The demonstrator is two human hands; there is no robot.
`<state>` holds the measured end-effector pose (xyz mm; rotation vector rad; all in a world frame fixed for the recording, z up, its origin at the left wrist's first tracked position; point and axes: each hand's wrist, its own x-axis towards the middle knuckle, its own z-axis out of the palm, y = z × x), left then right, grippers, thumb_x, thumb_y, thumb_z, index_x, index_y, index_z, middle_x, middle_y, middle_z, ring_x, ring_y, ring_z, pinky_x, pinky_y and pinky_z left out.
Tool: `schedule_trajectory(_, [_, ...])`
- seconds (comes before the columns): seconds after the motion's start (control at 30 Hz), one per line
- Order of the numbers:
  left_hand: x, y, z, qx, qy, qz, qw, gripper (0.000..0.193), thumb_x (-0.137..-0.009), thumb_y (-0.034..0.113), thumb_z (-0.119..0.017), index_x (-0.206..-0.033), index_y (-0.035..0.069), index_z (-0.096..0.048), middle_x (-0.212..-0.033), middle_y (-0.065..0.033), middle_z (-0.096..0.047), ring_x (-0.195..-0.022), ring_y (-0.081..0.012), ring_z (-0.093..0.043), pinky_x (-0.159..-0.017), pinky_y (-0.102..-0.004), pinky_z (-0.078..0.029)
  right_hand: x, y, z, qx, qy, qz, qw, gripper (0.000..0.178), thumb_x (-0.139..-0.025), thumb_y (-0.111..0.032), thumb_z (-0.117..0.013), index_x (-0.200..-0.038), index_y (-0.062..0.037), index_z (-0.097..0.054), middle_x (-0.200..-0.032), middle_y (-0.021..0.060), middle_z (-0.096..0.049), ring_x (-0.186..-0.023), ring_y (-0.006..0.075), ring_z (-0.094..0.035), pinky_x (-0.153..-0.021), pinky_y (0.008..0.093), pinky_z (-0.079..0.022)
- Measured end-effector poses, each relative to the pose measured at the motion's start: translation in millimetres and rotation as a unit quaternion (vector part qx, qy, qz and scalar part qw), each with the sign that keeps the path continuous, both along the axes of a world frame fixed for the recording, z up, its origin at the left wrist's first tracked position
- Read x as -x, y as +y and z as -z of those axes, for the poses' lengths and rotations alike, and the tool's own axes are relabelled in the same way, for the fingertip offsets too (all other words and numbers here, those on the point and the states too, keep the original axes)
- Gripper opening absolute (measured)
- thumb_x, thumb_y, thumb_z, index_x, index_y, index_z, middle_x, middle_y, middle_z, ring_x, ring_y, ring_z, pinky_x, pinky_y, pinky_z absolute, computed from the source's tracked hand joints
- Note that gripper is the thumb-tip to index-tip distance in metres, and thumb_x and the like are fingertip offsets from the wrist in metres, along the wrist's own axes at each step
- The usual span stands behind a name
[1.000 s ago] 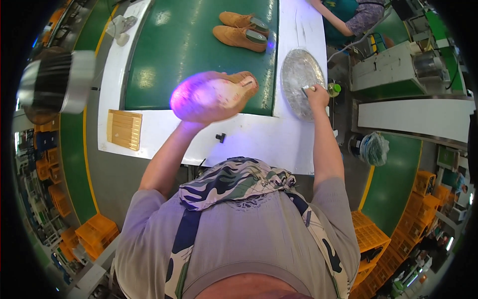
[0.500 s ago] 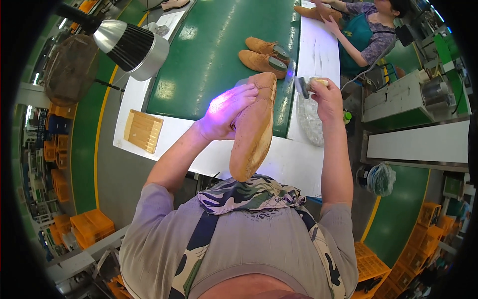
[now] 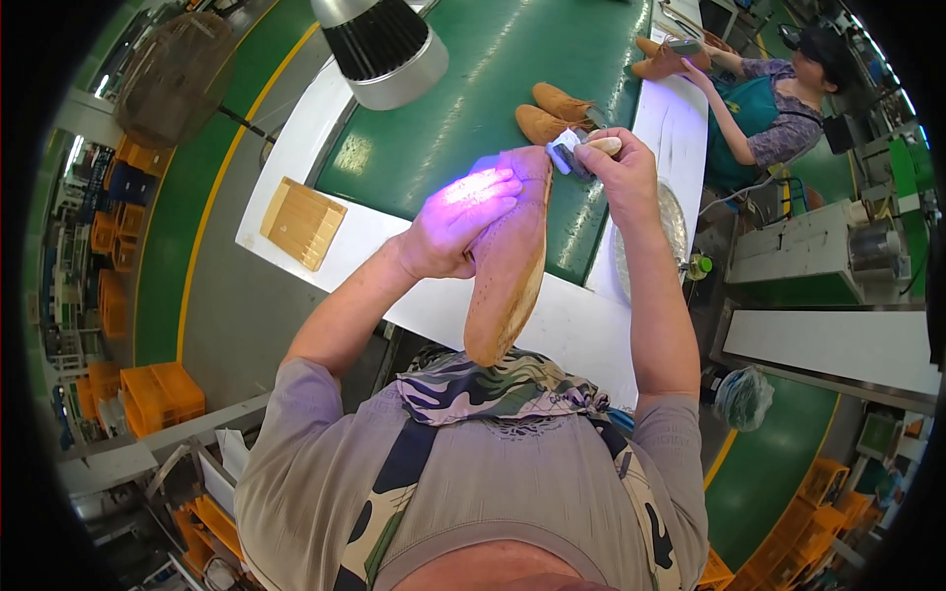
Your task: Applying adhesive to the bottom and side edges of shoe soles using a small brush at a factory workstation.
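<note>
My left hand (image 3: 448,231) is closed round the side of a tan shoe (image 3: 510,261), holding it lengthwise over the near edge of the bench. The shoe's pale sole edge faces right, and violet light falls across my fingers. My right hand (image 3: 631,177) pinches what looks like a small brush (image 3: 565,153) with a pale handle. Its whitish and dark head is beside the shoe's far end; whether they touch I cannot tell. Just beyond lies a pair of tan lace-up shoes (image 3: 557,116) on the green belt (image 3: 453,108).
A metal lamp (image 3: 384,61) hangs at the upper left. On the white bench, a wooden rack (image 3: 303,222) lies left and a clear, plastic-looking dish (image 3: 672,222) right, behind my forearm. At the far right a co-worker (image 3: 778,113) handles a brown shoe (image 3: 670,61).
My right hand has brought the brush left, up to the shoe's far end. The shoe stays in my left hand. The view has shifted, and the co-worker's shoe is turned differently.
</note>
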<state>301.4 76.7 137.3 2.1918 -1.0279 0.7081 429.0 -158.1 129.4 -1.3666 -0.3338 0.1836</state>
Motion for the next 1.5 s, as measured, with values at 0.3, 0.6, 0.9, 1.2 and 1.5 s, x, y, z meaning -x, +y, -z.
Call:
schedule_trajectory(0.3, [0.0, 12.7, 13.6, 0.048, 0.002, -0.038, 0.998, 0.084, -0.047, 0.006, -0.083, -0.126, 0.002, -0.055, -0.125, -0.0212, -0.060, -0.118, -0.0403, -0.057, -0.101, -0.0476, -0.046, 7.2, 21.4, 3.0, -0.045, 0.038, -0.092, 0.994, 0.019, -0.079, -0.005, -0.075, -0.094, -0.0016, -0.063, -0.085, 0.0016, -0.064, -0.078, 0.0091, -0.059, -0.073, 0.0246, -0.047])
schedule_trajectory(0.6, [-8.4, 19.5, 27.7, 0.088, 0.008, -0.103, 0.991, 0.070, -0.058, 0.016, -0.085, -0.121, 0.002, -0.058, -0.123, -0.0205, -0.061, -0.112, -0.0380, -0.062, -0.096, -0.0449, -0.050, 14.5, 31.3, 4.7, -0.036, 0.130, -0.125, 0.983, 0.020, -0.076, -0.006, -0.076, -0.093, -0.0036, -0.064, -0.084, 0.0010, -0.065, -0.077, 0.0091, -0.060, -0.072, 0.0237, -0.047])
schedule_trajectory(0.9, [-8.6, 19.7, 19.8, 0.093, -0.009, -0.150, 0.984, 0.063, -0.064, 0.013, -0.083, -0.120, 0.001, -0.058, -0.114, -0.0163, -0.066, -0.108, -0.0349, -0.064, -0.093, -0.0415, -0.052, 22.3, 34.3, -15.5, -0.040, 0.111, -0.148, 0.982, 0.022, -0.077, -0.006, -0.076, -0.095, -0.0031, -0.063, -0.086, 0.0025, -0.066, -0.079, 0.0108, -0.062, -0.073, 0.0253, -0.048])
schedule_trajectory(1.2, [-7.5, 22.7, 14.3, 0.042, 0.012, -0.176, 0.983, 0.059, -0.061, 0.004, -0.077, -0.117, 0.002, -0.059, -0.110, -0.0145, -0.067, -0.101, -0.0322, -0.067, -0.086, -0.0379, -0.055, 24.6, 34.1, -33.9, -0.018, 0.062, -0.162, 0.985, 0.020, -0.078, -0.004, -0.074, -0.094, 0.0003, -0.063, -0.086, 0.0041, -0.065, -0.079, 0.0113, -0.060, -0.075, 0.0261, -0.049])
schedule_trajectory(1.5, [-3.3, 34.0, 25.0, -0.014, 0.195, -0.214, 0.957, 0.058, -0.059, 0.016, -0.081, -0.112, 0.006, -0.062, -0.096, -0.0154, -0.070, -0.085, -0.0331, -0.069, -0.074, -0.0388, -0.057, 21.9, 31.3, -43.7, -0.026, 0.043, -0.166, 0.985, 0.020, -0.079, -0.002, -0.073, -0.095, 0.0009, -0.063, -0.088, 0.0051, -0.066, -0.080, 0.0121, -0.062, -0.077, 0.0264, -0.049])
